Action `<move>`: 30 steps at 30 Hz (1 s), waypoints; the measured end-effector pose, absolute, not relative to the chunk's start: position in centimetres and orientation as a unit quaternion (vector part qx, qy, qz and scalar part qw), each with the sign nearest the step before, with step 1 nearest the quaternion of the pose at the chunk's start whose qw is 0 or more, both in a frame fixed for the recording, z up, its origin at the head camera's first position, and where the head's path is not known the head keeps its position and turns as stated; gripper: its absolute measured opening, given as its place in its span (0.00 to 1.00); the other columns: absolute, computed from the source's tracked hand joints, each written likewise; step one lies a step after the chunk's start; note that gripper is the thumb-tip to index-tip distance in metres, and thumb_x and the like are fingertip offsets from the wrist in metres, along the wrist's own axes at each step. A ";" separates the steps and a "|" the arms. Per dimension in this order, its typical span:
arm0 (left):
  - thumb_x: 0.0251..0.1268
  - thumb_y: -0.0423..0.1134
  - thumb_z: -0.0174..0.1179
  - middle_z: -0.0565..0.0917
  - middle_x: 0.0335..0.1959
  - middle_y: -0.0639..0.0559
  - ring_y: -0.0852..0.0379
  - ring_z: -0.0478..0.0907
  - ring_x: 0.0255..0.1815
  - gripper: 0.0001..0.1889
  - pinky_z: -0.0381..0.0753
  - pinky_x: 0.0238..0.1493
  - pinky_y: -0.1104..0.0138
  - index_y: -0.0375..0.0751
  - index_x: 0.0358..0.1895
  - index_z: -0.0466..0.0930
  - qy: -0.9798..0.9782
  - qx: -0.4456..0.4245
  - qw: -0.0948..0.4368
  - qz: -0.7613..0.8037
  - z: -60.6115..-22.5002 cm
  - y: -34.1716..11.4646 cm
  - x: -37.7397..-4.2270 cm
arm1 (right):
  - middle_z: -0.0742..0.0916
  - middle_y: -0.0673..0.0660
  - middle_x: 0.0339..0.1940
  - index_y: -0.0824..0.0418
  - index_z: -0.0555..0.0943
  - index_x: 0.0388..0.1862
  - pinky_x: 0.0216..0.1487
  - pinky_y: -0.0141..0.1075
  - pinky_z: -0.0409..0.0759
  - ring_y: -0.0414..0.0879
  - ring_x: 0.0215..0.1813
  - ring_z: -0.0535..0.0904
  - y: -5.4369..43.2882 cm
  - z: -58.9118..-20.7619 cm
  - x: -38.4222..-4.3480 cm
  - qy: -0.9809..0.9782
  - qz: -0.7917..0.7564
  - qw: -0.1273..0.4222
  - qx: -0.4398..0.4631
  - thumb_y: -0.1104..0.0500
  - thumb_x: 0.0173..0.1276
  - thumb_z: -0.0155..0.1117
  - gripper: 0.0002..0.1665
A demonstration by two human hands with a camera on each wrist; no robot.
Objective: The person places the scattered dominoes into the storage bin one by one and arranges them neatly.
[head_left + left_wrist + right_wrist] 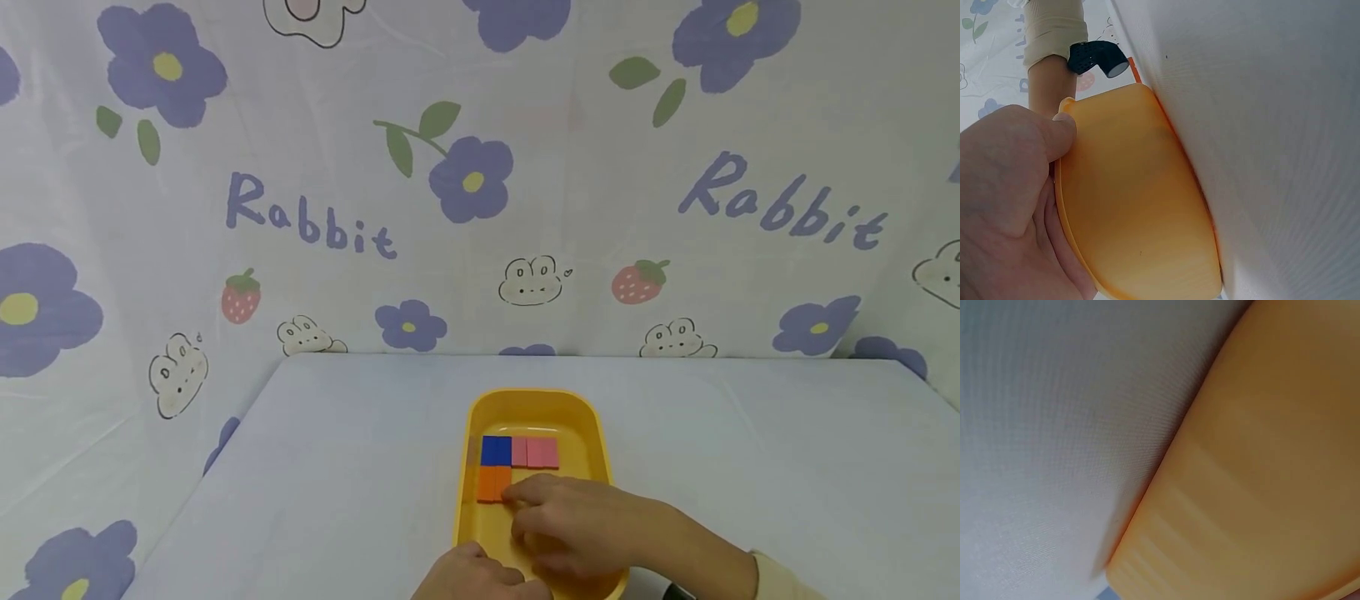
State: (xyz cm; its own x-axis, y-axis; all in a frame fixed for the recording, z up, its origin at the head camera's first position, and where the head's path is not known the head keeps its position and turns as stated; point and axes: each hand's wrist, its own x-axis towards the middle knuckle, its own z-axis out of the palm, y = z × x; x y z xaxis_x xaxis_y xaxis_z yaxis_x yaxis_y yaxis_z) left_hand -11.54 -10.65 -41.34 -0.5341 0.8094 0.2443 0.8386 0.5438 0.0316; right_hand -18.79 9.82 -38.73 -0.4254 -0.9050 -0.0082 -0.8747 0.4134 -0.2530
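A yellow plastic tray (534,400) with rounded corners lies on the table. Inside it, flat tiles form a neat block: blue tiles (496,451) at the upper left, pink tiles (534,452) beside them, orange tiles (487,484) below the blue. My left hand (480,575) grips the tray's near rim; in the left wrist view its thumb (1060,137) lies against the outer wall. Reaching over the right rim, my right hand (581,518) touches the right edge of the orange tiles with its index fingertip. Its other fingers bend down over the tray floor, partly hidden.
The tray stands on a white table (360,467). Behind rises a white curtain (570,150) printed with flowers, rabbits and strawberries. A black wrist camera mount (1097,56) sits on the right forearm. The tray's outer wall (1260,475) fills much of the right wrist view.
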 end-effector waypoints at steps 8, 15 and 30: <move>0.57 0.53 0.68 0.59 0.15 0.71 0.77 0.52 0.14 0.11 0.48 0.24 0.79 0.60 0.30 0.74 -0.857 -0.480 0.164 -0.086 -41.7 -10.6 -11.5 | 0.83 0.54 0.57 0.54 0.82 0.44 0.61 0.38 0.75 0.46 0.63 0.76 10.5 -38.4 -18.7 0.795 -0.120 -0.040 -0.594 0.60 0.65 0.67 0.08; 0.54 0.54 0.70 0.67 0.15 0.72 0.78 0.51 0.14 0.13 0.47 0.23 0.80 0.61 0.29 0.73 -0.854 -0.475 0.192 -0.095 -42.0 -10.6 -11.3 | 0.81 0.52 0.61 0.51 0.82 0.48 0.57 0.43 0.79 0.47 0.60 0.78 13.6 -36.3 -18.4 0.828 -0.168 -0.078 -0.530 0.61 0.64 0.71 0.14; 0.53 0.52 0.71 0.68 0.17 0.72 0.76 0.52 0.17 0.12 0.47 0.26 0.80 0.62 0.33 0.75 -0.856 -0.478 0.180 -0.074 -41.9 -10.9 -11.2 | 0.83 0.47 0.53 0.40 0.83 0.43 0.47 0.41 0.83 0.47 0.51 0.81 21.6 -34.9 -17.4 0.905 -0.154 -0.002 -0.396 0.58 0.62 0.74 0.14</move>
State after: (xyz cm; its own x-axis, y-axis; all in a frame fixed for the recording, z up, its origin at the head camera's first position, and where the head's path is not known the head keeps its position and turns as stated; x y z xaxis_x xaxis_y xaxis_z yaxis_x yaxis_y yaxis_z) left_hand -11.21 -10.87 -41.87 -0.4777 0.7923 0.3796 0.8456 0.5319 -0.0461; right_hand -17.44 21.59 -34.87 -0.6861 -0.7166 0.1259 -0.7180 0.6389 -0.2762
